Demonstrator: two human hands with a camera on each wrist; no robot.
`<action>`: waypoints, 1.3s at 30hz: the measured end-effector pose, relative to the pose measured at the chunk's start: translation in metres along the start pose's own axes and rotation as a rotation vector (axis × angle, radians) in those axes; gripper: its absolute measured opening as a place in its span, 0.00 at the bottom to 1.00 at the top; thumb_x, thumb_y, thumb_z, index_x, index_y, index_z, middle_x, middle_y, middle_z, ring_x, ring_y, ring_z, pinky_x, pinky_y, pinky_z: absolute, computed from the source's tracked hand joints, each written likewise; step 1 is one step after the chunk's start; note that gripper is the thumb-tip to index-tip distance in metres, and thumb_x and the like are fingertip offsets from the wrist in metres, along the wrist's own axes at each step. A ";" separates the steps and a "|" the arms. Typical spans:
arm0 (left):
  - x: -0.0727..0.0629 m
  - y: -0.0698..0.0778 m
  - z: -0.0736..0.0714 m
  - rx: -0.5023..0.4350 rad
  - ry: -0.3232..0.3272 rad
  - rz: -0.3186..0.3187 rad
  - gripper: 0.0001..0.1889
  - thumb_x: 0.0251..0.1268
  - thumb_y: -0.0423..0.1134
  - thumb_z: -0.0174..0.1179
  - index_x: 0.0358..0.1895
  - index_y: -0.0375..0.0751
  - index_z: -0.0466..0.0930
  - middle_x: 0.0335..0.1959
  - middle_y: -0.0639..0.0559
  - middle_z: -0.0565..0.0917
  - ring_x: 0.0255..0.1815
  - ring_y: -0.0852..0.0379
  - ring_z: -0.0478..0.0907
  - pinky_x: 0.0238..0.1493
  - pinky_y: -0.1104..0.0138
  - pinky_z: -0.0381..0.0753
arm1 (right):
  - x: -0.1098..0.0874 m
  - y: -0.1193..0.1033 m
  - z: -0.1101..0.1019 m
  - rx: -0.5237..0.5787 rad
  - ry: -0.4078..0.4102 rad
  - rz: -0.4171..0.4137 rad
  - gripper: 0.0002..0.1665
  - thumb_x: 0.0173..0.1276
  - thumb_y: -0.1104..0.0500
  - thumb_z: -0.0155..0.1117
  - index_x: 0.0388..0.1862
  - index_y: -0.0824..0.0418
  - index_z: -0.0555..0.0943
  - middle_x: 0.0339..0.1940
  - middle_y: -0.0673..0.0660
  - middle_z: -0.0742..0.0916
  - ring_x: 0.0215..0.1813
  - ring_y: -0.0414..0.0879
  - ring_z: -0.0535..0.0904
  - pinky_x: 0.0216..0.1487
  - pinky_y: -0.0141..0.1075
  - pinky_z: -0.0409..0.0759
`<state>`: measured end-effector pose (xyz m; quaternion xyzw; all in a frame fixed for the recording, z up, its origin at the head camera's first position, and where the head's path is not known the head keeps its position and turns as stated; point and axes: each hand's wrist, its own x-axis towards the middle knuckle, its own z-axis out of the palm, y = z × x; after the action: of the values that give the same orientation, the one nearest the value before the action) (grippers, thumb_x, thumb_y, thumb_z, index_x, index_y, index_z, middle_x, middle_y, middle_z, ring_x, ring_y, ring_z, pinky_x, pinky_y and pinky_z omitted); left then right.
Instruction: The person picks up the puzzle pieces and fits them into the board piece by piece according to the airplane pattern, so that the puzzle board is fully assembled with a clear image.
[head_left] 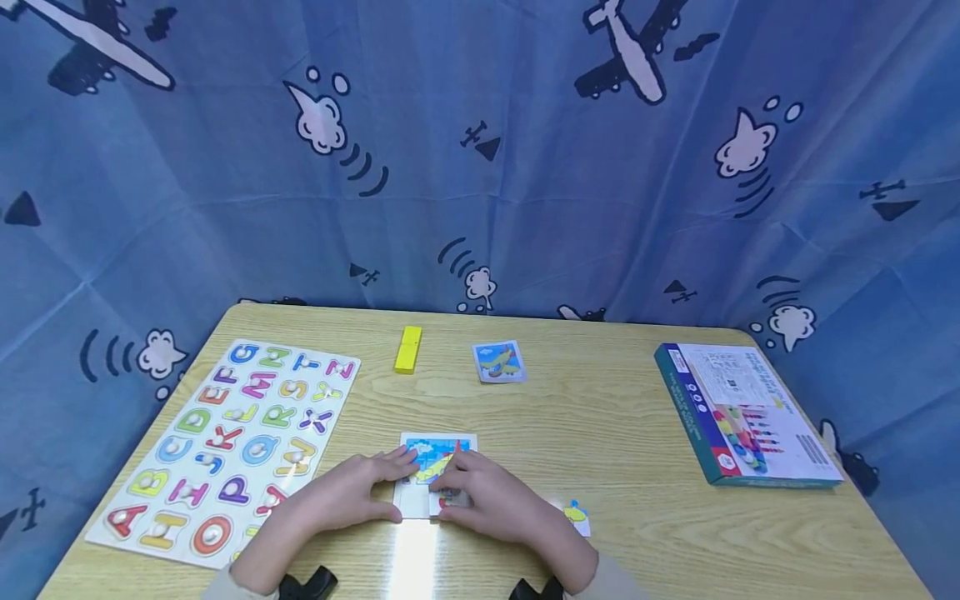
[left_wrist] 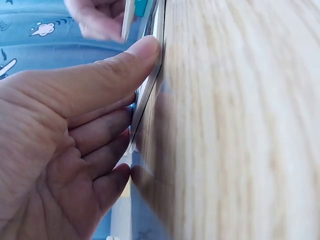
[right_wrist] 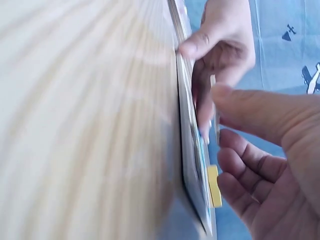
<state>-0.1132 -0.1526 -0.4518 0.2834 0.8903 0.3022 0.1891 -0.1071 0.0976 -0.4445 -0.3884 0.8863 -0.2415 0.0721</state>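
A small white-framed jigsaw puzzle board [head_left: 397, 500] lies near the table's front edge, partly filled with a yellow airplane on blue sky; its lower left is bare white. My left hand [head_left: 360, 493] holds the board's left side, thumb at the near edge, bent fingers touching its left part. Over the board's right half, my right hand [head_left: 487, 498] pinches a thin puzzle piece [right_wrist: 216, 112] between thumb and fingers. This piece is tilted and raised off the board in the right wrist view. Beside the right forearm lies a loose puzzle piece [head_left: 576, 518], partly covered.
A square airplane picture card [head_left: 499, 362] lies behind the board, with a yellow block [head_left: 408, 350] to its left. The alphabet peg board [head_left: 247, 450] covers the table's left side, partly under my left forearm. At right sits a boxed toy [head_left: 750, 417]. A blue curtain [head_left: 480, 167] hangs behind.
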 end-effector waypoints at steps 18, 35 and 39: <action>-0.001 0.001 0.000 -0.004 0.009 0.032 0.35 0.54 0.53 0.65 0.66 0.45 0.69 0.70 0.52 0.66 0.73 0.50 0.60 0.68 0.49 0.64 | 0.023 -0.007 0.027 -0.115 0.091 -0.096 0.17 0.64 0.49 0.65 0.50 0.54 0.84 0.41 0.45 0.80 0.42 0.33 0.72 0.43 0.22 0.74; -0.002 0.001 0.000 0.004 0.017 0.012 0.36 0.54 0.53 0.65 0.66 0.44 0.69 0.70 0.51 0.66 0.72 0.48 0.60 0.69 0.49 0.63 | 0.022 -0.009 0.031 -0.191 0.139 -0.180 0.14 0.63 0.54 0.66 0.46 0.53 0.86 0.40 0.45 0.78 0.40 0.36 0.67 0.39 0.19 0.67; -0.002 0.001 -0.001 -0.001 0.013 0.014 0.36 0.54 0.52 0.65 0.67 0.44 0.69 0.70 0.51 0.66 0.72 0.48 0.60 0.69 0.49 0.63 | 0.022 -0.009 0.032 -0.180 0.145 -0.159 0.13 0.63 0.55 0.66 0.45 0.54 0.87 0.39 0.45 0.78 0.39 0.36 0.68 0.40 0.20 0.68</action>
<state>-0.1118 -0.1532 -0.4502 0.2876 0.8892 0.3059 0.1815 -0.1069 0.0646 -0.4665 -0.4440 0.8737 -0.1933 -0.0468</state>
